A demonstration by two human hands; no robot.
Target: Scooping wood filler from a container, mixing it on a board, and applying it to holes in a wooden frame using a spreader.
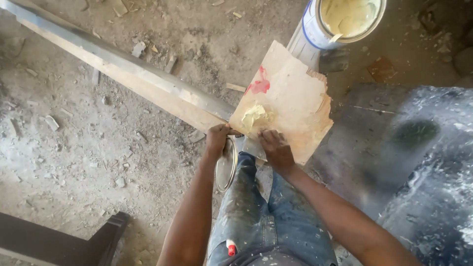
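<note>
A ragged-edged plywood board [295, 93] rests across my knees, with a red smear and a lump of pale yellow putty [255, 116] on it. My left hand [217, 139] grips the board's near left corner. My right hand [276, 148] presses on the near edge beside a flat metal blade [253, 148]; I cannot tell if the fingers hold it. A long wooden plank [123, 69] runs from the far left up to the board. An open can of pale yellow putty [340, 19] stands beyond the board.
A round metal lid [226, 165] leans by my left knee. My paint-spattered jeans [266, 216] fill the bottom centre. Wood scraps and rubble litter the dirt floor [74, 143]. A dark wooden piece [59, 241] lies bottom left; a dark spattered sheet [423, 172] covers the right.
</note>
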